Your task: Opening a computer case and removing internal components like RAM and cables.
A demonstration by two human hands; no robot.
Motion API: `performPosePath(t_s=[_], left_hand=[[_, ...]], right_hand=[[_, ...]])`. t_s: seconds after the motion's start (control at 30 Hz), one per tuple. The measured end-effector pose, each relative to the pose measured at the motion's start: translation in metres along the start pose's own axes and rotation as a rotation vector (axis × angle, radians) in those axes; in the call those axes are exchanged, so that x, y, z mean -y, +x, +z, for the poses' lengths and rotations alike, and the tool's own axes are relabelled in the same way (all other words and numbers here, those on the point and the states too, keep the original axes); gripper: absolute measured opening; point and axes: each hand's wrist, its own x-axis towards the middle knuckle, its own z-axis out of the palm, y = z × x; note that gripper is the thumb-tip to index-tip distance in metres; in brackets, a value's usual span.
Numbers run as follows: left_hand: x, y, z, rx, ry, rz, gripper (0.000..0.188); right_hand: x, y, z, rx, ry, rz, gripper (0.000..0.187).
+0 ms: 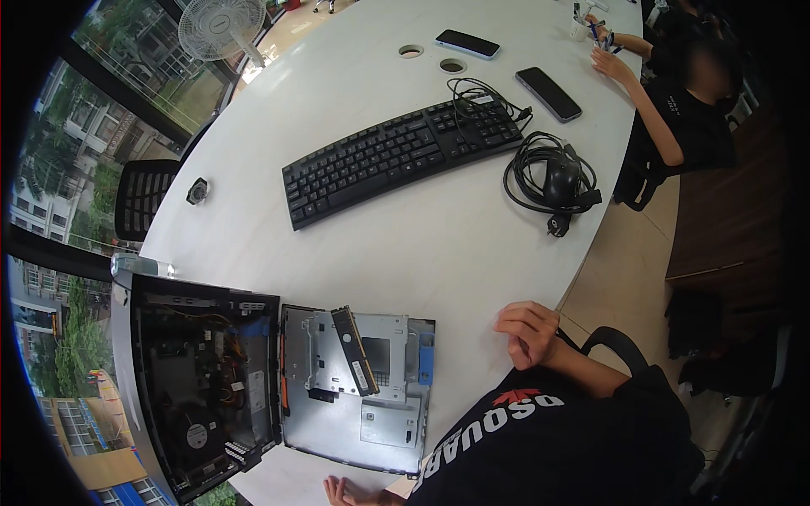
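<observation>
My right hand [527, 333] hangs at the near table edge, fingers curled in and nothing seen in them. My left hand [346, 492] is low in the picture, partly cut off, below the opened panel; its visible fingers are a little apart and appear bare. Left of my hands stands an opened desktop computer case [272, 363], its inner wires and a round fan [196, 434] showing. Beside it the metal side panel [321, 438] lies folded out, with a silver bracket and a blue latch [426, 358]. A memory stick [354, 350] lies slantwise across the bracket, touched by neither hand.
Farther up the white table [405, 261] are a black keyboard [396, 152], a mouse [561, 181] with coiled cables, two phones [548, 93] and a small dark object [197, 191]. A clear bottle [143, 266] stands behind the case. Another person [688, 118] handles pens at far right.
</observation>
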Motion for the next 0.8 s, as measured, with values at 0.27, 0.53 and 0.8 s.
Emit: performPosePath(t_s=[0.27,0.53,0.8], left_hand=[[0.001,-0.002,-0.001,0.001,0.007,-0.005,0.073],[-0.001,0.0,0.001,-0.022,0.009,-0.03,0.07],[0.01,0.0,-0.001,0.022,0.005,0.097,0.066]], right_hand=[[0.001,-0.001,0.0,0.002,0.001,0.005,0.03],[0.001,0.0,0.0,-0.003,0.011,0.006,0.03],[0.001,0.001,0.0,0.0,0.004,0.008,0.031]])
